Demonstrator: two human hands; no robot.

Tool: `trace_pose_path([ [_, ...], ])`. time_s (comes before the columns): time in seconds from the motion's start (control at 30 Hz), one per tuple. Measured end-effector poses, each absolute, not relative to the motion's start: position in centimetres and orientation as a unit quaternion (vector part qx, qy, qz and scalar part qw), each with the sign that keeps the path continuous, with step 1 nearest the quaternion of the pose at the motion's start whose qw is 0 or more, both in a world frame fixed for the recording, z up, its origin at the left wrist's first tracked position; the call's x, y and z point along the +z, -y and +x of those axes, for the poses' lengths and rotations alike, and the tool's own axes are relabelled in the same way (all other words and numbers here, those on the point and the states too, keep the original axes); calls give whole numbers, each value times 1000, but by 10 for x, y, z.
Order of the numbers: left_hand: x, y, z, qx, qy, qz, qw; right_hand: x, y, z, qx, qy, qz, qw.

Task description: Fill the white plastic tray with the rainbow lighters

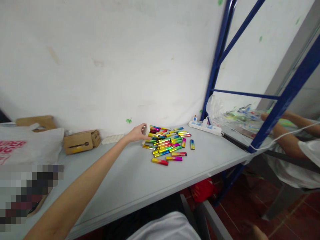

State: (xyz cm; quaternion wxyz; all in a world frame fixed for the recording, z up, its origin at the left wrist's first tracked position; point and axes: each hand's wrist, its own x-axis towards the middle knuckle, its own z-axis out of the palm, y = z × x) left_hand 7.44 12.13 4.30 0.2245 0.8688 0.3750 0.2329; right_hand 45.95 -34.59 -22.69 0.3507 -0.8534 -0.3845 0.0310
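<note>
Slim, shiny, rectangular gradient-coloured pieces (165, 145) lie in a loose pile on a pale grey table (120, 180) near the wall, in gold, red, green, blue and magenta; no lettering can be made out on them. At the pile's left edge, the left hand (137, 133) has its thumb and fingers closed around a small white box-like piece (147, 128). The right hand (253, 231) is only a blur at the lower edge; I cannot tell how its fingers stand.

Left of the pile, a white plastic bag (51, 141) carries red capitals: one line ends in "ER", the one below in "NG". Beside it, a brown cardboard box (82, 141) bears a long black printed figure, with smaller print too fine to read. A white power strip (205, 126) has blue patches, also unreadable. Beyond the blue metal frame (217, 63), a co-worker's arm (287, 136) reaches over a second surface.
</note>
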Motion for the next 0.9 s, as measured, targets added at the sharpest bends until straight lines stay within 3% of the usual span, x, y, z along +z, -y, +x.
trace_pose_path([
  [0.1,43,-124,75,232,-374,870,222,-220,332,477,146,387,-822,392],
  [0.17,43,-126,76,232,-377,871,215,-200,321,477,149,406,-817,380],
  [0.37,44,-118,76,237,-388,868,200,-83,273,435,225,486,-797,279],
  [0.6,38,-107,73,256,-381,868,191,42,133,384,138,720,-575,363],
  [0.7,33,-107,72,273,-377,862,201,59,34,363,42,784,-557,272],
  [0.8,31,-109,71,280,-365,862,214,59,-50,343,-18,767,-627,136],
  [0.9,29,-115,69,282,-352,861,235,48,-96,331,-5,751,-653,103],
])
